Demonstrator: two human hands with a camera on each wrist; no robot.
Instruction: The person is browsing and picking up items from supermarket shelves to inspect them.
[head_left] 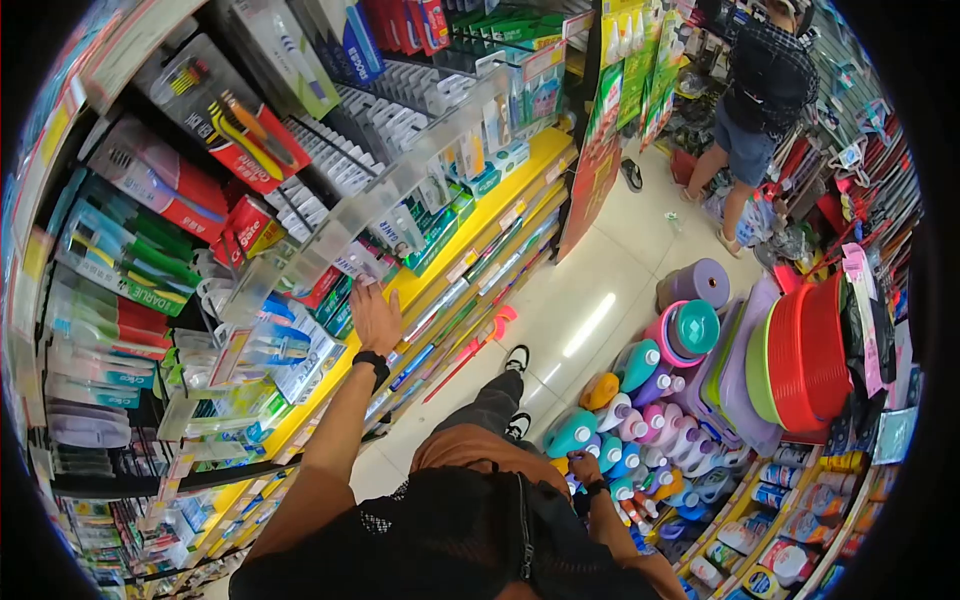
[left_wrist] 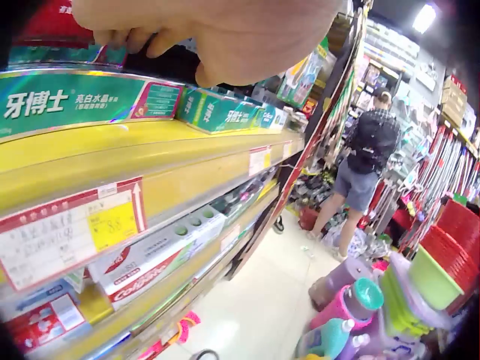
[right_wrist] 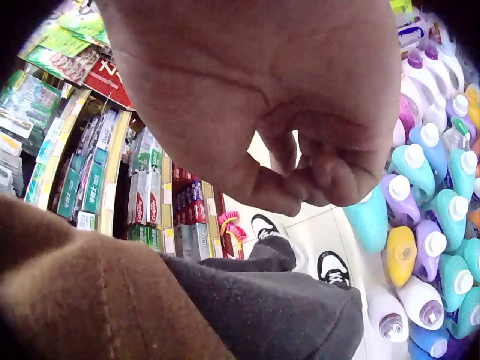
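My left hand [head_left: 375, 318] reaches over the yellow shelf edge [head_left: 487, 218], fingers extended at a row of toothpaste boxes [head_left: 338, 312]. In the left wrist view that hand [left_wrist: 232, 37] hangs above a green toothpaste box [left_wrist: 67, 101], its fingertips near a dark gap behind the front boxes. Further along the same shelf are more green toothpaste boxes [left_wrist: 225, 111]. Low at my side, the right hand [head_left: 582, 466] hangs beside detergent bottles [head_left: 572, 432]. Its fingers are loosely curled with nothing in them, as the right wrist view of this hand [right_wrist: 255, 97] shows.
Packaged toothbrushes [head_left: 235, 110] hang above the shelf behind clear plastic guards. Across the aisle stand stacked basins [head_left: 808, 350] and a purple bucket [head_left: 700, 285]. Another person [head_left: 757, 90] stands further down the tiled floor [head_left: 610, 235]. A red display panel [head_left: 592, 180] ends the toothpaste shelf.
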